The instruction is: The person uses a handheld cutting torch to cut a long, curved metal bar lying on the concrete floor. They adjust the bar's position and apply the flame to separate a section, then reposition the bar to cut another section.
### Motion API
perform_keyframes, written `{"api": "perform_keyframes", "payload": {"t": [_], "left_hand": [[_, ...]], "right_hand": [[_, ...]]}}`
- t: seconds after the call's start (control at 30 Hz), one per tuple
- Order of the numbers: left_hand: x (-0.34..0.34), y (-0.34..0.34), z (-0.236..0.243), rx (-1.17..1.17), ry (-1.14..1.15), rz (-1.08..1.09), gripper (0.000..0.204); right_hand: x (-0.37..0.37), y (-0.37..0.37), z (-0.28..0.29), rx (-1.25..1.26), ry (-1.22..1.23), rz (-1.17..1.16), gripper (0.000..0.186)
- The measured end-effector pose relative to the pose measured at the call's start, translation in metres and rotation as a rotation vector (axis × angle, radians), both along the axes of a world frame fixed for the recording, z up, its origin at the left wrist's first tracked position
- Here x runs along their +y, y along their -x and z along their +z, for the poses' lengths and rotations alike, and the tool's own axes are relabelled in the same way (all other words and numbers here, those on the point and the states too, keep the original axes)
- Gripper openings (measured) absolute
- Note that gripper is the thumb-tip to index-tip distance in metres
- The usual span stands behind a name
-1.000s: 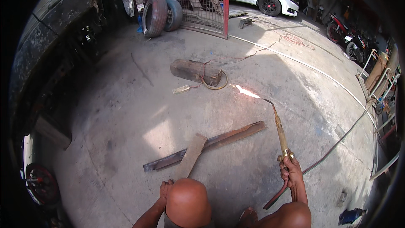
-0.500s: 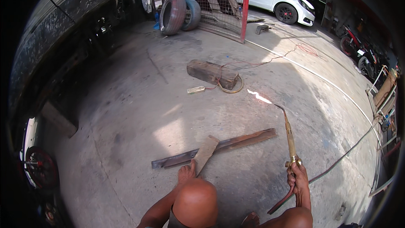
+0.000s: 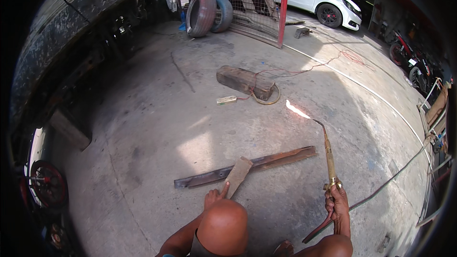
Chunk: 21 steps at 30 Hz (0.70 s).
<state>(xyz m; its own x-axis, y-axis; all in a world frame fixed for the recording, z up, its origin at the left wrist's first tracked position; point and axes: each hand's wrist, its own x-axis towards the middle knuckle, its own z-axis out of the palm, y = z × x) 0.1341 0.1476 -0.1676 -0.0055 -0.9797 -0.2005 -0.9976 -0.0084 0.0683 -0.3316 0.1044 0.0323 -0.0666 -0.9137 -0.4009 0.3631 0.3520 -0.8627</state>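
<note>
Right hand (image 3: 339, 202) wraps the lit torch (image 3: 329, 154) lower right, left hand (image 3: 215, 196) touches the board (image 3: 239, 173) (can't tell if gripping tbh), nearer the metal bar (image 3: 281, 157) slanting up-right, lower centre.

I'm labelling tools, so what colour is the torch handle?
The torch handle is brassy gold, best seen in the head view.

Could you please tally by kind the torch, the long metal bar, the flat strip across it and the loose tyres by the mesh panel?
Torch, in the right hand: 1
Bar: 1
Strip, touched by the left hand: 1
Tyres: 2
Total: 5
</note>
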Motion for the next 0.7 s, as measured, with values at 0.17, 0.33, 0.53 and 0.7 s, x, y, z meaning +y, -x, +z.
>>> {"api": "perform_keyframes", "payload": {"t": [0.17,0.33,0.53,0.7], "left_hand": [[0.006,0.001,0.0,0.055,-0.059,0.022,0.091],[0.02,0.001,-0.002,0.054,-0.071,0.004,0.091],[0.019,0.003,-0.001,0.025,-0.062,-0.046,0.092],[0.021,-0.007,-0.01,0.016,-0.105,-0.092,0.092]], "right_hand": [[0.001,-0.001,0.0,0.015,0.005,0.008,0.063],[0.007,-0.004,-0.002,0.022,0.009,-0.003,0.063],[0.009,0.002,0.001,0.027,0.013,-0.041,0.073],[0.004,-0.006,0.001,0.063,0.001,-0.028,0.071]]}}
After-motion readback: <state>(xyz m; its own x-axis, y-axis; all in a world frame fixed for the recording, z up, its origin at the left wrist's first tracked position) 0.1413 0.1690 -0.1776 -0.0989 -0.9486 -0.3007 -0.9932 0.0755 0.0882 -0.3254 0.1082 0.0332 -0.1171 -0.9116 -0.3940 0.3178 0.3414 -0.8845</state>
